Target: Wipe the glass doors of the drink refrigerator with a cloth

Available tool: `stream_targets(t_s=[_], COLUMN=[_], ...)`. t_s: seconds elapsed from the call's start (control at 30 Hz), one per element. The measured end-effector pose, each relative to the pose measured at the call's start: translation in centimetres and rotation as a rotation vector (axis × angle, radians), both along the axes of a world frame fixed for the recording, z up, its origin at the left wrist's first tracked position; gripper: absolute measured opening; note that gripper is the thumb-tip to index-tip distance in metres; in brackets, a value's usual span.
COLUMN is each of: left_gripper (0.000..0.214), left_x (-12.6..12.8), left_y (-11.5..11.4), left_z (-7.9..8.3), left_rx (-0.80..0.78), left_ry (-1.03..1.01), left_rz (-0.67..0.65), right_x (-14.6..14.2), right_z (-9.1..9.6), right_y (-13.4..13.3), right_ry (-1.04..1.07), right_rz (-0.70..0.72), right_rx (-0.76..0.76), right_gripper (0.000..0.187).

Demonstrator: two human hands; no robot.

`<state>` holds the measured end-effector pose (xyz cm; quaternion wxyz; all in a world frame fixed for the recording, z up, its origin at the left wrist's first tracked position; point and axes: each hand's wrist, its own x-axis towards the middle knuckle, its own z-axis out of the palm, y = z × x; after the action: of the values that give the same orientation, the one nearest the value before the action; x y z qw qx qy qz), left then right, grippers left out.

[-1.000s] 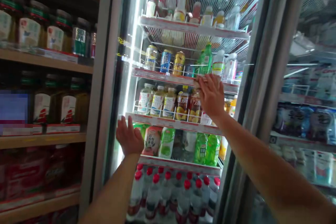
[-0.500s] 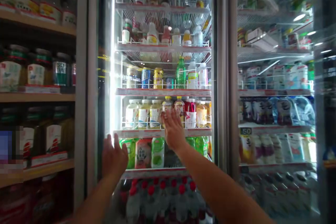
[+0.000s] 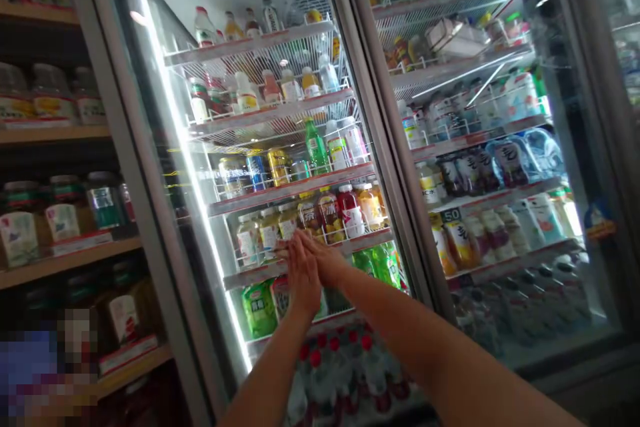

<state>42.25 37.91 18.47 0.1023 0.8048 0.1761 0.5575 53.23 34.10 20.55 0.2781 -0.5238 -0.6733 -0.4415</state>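
The left grip (image 3: 303,278) and the right grip (image 3: 324,261) are brought together palm to palm, fingers stretched out straight and pointed away toward about 11 o'clock; both are flat and unclenched, and nothing can be seen held in either. The right grip is partly covered by the left.

Directly behind the fingertips, from 10 to 11 o'clock, a row of white-labelled bottles (image 3: 269,235) is stood upright on a cooler shelf (image 3: 363,241); the nearest of these is partly overlapped by the fingers, though whether any contact is made cannot be told. On the same shelf, yellow-capped tea bottles (image 3: 329,213) are placed just beside the fingertips, from 12 to 1 o'clock, followed at 2 o'clock by a red bottle (image 3: 351,212) with a white label and an orange drink bottle (image 3: 371,205).

One level higher, a gold can (image 3: 279,167) and a blue can (image 3: 256,171) are set at 11 o'clock, and a green bottle (image 3: 316,148) at 12. Below, a green pack (image 3: 259,310) is seen at 8 o'clock, green bottles (image 3: 386,265) at 3, and red-capped bottles (image 3: 371,367) at 5, partly hidden by the right forearm.
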Motion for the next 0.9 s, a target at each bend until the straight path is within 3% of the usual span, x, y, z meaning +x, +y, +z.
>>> stream_targets(t_s=[0.2, 0.33, 0.43, 0.57, 0.7, 0.8, 0.9], left_gripper=[0.069, 0.068, 0.065, 0.058, 0.055, 0.058, 0.061], left_x=[1.3, 2.6, 4.8, 8.7, 11.6, 11.4, 8.8], left_y=[0.4, 0.3, -0.5, -2.7, -4.8, -4.7, -2.3], left_z=[-0.3, 1.7, 5.5, 11.7, 17.2, 20.7, 23.5], left_rx=[-0.015, 0.071, 0.202, 0.459, 0.619, 0.651, 0.591], left_ry=[0.061, -0.040, -0.044, 0.079, 0.182, 0.225, 0.190], left_rz=[0.278, 0.385, 0.399, 0.386, 0.374, 0.384, 0.433], right_x=[8.1, 11.0, 11.3, 11.2, 11.4, 11.4, 11.4], right_z=[-0.8, -2.1, -2.7, -2.8, -2.9, -2.9, -3.0], right_y=[-6.2, -8.3, -8.1, -7.7, -7.8, -7.8, -7.8], right_ry=[0.017, -0.035, -0.042, -0.035, -0.041, -0.042, -0.037], right_rz=[-0.249, -0.328, -0.333, -0.307, -0.272, -0.258, -0.251], right_rx=[0.246, 0.285, 0.317, 0.332, 0.346, 0.361, 0.362], right_gripper=[0.071, 0.069, 0.062, 0.060, 0.061, 0.061, 0.062])
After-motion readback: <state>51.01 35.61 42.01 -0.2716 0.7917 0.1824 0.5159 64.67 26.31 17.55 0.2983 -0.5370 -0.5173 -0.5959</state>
